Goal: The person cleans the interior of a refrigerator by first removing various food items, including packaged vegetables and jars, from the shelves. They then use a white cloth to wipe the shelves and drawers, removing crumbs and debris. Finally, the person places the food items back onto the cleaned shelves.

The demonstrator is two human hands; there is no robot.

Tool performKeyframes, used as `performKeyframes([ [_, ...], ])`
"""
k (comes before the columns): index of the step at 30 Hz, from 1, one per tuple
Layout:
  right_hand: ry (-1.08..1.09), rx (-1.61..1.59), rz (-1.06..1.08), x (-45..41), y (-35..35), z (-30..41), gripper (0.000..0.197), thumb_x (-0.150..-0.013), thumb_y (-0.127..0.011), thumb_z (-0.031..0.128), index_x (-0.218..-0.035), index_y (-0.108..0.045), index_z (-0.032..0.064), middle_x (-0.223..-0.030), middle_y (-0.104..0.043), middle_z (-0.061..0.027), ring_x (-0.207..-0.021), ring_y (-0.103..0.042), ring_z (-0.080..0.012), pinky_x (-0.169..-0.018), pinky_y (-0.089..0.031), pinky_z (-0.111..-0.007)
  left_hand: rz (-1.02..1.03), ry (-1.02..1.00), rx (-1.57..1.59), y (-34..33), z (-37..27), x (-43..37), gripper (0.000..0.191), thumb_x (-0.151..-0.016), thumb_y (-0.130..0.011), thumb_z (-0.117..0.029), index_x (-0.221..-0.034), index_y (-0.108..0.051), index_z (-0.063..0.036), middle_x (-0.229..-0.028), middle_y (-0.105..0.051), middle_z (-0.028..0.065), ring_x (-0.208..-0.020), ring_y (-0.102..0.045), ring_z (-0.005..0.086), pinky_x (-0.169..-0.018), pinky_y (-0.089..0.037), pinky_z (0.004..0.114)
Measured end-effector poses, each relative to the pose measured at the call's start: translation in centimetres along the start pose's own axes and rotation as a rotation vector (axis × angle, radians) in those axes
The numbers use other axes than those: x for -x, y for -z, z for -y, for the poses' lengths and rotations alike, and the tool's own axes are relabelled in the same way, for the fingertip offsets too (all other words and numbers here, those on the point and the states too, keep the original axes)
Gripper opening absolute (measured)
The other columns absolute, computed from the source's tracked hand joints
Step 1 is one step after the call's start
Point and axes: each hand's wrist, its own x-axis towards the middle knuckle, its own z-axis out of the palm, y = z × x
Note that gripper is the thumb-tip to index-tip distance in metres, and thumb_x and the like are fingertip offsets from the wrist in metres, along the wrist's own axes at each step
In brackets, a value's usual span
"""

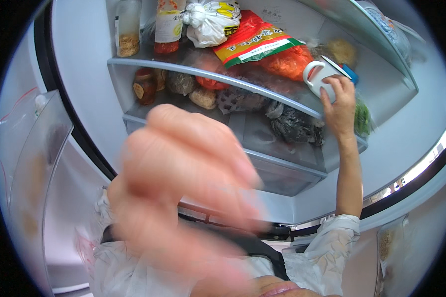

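In the head view, my right hand reaches into an open fridge and grips a white mug by its side. The mug's handle points left, and a flat, dark-edged white lid is at its top. The mug is at the right end of the upper shelf, beside an orange-red bagged food. Close to the camera, my left hand is large and blurred. Its fingers are curled, the thumb stands apart from them, and nothing shows between. It hides part of the lower fridge.
A red and gold food packet, a knotted white plastic bag, a bottle and a jar stand above. Below are a dark sauce jar, a black plastic bag and green vegetables. Door bins flank the left side.
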Motion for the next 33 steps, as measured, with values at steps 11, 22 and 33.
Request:
performKeyframes([
  [11, 0.136, 0.001, 0.01, -4.5, -1.0, -0.7, 0.027, -0.069, -0.067, 0.003, -0.095, -0.061, 0.0078, -0.104, -0.056, -0.0077, -0.103, -0.051, -0.0289, -0.089, -0.042, -0.039, 0.208, 0.081, 0.32, -2.0, -5.6, -3.6, 0.015, -0.072, -0.065, 0.001, -0.085, -0.061, -0.0049, -0.095, -0.058, 0.0109, -0.086, -0.055, 0.0255, -0.072, -0.045, 0.033],
  [22, 0.587, 0.128, 0.105, -10.9, -6.2, 3.4, 0.015, -0.073, -0.056, 0.007, -0.086, -0.062, 0.0106, -0.084, -0.052, -0.0057, -0.085, -0.053, -0.0224, -0.073, -0.046, -0.034, 0.226, 0.088, 0.167, -3.5, -8.3, -4.9, 0.012, -0.07, -0.067, 0.001, -0.077, -0.06, -0.006, -0.091, -0.062, 0.0092, -0.087, -0.056, 0.0263, -0.075, -0.044, 0.036],
  [33, 0.097, 0.169, 0.061, -17.4, -8.7, -2.2, 0.02, -0.075, -0.059, 0.005, -0.093, -0.063, 0.0126, -0.093, -0.062, -0.0085, -0.088, -0.06, -0.031, -0.074, -0.049, -0.041, 0.872, -0.023, -1.633, 9.8, 15.4, -8.3, 0.032, -0.084, -0.051, -0.014, -0.114, -0.059, -0.0169, -0.124, -0.053, 0.0029, -0.13, -0.036, 0.0212, -0.106, -0.027, 0.044],
])
